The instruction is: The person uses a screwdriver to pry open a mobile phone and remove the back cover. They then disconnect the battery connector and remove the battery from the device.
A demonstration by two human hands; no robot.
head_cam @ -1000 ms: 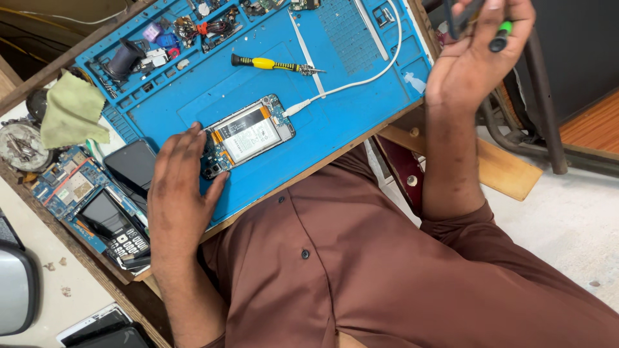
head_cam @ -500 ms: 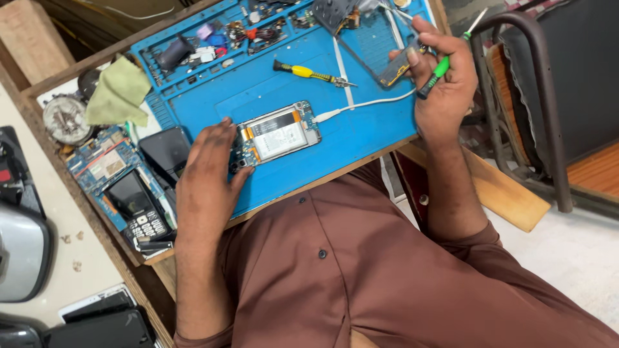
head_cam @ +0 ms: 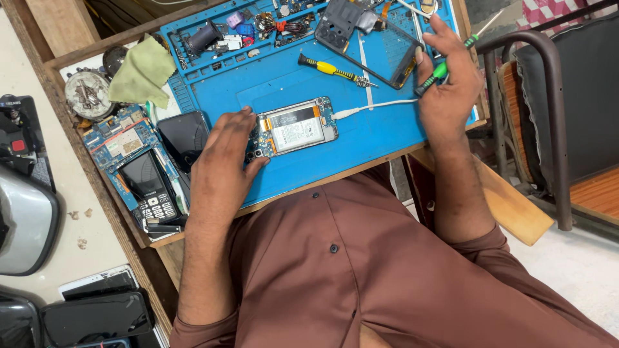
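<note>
While the left hand (head_cam: 222, 161) lies flat, fingers spread, steadying the opened phone (head_cam: 293, 127) on the blue mat (head_cam: 380, 138), the right hand (head_cam: 451, 90) farther off curls closed around a green screwdriver (head_cam: 442, 67).

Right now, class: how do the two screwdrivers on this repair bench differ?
The yellow-handled screwdriver lies flat on the blue mat, untouched; the green-handled screwdriver is gripped in the right hand, raised at a slant. Their handle colours differ, yellow against green. Both are slim, with black on the handle.
</note>
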